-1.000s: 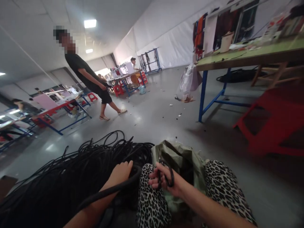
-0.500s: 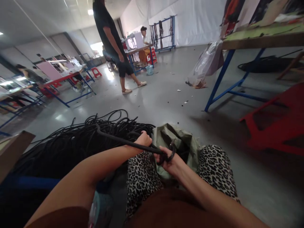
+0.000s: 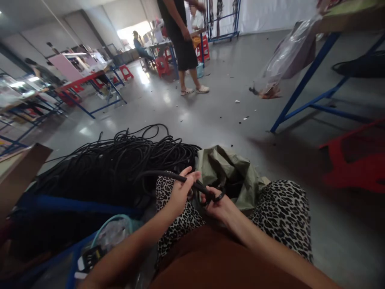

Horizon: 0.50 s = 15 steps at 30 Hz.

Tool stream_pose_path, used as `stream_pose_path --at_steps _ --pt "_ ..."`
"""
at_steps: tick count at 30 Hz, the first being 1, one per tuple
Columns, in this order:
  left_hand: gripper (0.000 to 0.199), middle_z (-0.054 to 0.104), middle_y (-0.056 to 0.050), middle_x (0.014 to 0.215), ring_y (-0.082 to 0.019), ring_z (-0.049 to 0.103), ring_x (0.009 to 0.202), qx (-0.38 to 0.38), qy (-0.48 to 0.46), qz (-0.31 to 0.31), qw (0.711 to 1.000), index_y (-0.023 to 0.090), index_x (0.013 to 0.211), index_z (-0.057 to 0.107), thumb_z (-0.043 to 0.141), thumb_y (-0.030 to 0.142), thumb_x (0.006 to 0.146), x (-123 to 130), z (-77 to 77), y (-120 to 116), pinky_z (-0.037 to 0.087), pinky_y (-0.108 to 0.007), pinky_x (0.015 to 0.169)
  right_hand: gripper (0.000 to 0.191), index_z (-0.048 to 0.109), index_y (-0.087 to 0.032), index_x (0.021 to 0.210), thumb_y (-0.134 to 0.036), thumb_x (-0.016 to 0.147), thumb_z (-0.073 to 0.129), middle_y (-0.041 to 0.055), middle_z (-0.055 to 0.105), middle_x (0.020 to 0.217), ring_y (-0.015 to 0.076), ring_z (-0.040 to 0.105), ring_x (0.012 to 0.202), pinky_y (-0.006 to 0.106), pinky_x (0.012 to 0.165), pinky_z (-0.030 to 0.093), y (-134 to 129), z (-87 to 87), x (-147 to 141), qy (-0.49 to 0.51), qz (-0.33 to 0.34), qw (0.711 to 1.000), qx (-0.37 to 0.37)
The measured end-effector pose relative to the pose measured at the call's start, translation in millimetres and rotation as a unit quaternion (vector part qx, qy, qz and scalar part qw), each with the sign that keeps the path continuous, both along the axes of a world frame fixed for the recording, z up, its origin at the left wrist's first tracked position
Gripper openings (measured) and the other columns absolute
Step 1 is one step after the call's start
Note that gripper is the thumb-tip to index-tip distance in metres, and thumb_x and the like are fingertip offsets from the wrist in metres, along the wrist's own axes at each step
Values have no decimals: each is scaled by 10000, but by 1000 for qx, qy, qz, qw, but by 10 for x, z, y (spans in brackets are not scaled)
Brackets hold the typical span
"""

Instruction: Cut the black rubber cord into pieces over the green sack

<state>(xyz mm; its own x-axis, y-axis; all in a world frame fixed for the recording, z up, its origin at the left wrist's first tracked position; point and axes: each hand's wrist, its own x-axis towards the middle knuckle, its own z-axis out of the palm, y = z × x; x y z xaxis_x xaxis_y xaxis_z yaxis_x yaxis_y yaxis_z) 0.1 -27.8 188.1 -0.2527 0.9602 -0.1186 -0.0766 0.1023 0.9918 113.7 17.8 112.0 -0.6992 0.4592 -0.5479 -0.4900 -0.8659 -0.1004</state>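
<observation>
A thick black cord [image 3: 162, 173] runs from the left across both hands. My left hand [image 3: 183, 188] is closed around it, with the fingertips pointing up. Just to the right, my right hand [image 3: 216, 202] grips the looped end of the cord, close to the open mouth of a grey-green sack [image 3: 249, 176]. Dark contents show inside the sack, too dim to make out. A large heap of black cords [image 3: 120, 160] lies to the left of the hands.
A blue bar [image 3: 81, 204] and a container with a light-blue rim [image 3: 105, 224] are at lower left. A red stool [image 3: 355, 160] and a blue-legged table [image 3: 313, 72] stand at right. A person [image 3: 180, 44] stands ahead; others sit farther back.
My left hand has come back from beyond the cord and now holds it beside my right hand. The view has shifted, and the standing person appears farther right.
</observation>
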Motion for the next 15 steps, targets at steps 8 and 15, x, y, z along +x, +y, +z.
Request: stream_pose_path --at_steps 8,15 --pt "264 485 75 506 -67 464 424 4 332 -111 937 154 1006 478 441 216 753 -546 1046 901 476 -260 573 224 469 -145 644 -262 812 560 127 653 730 171 635 593 252 477 509 25 97 -2 -74 18 997 16" --pt "220 629 -44 776 -163 581 705 -109 660 -286 686 167 895 553 427 281 756 -787 1084 688 449 -290 698 342 426 -174 672 -475 833 434 185 608 948 268 606 935 429 709 536 444 63 306 -17 -104 994 -7"
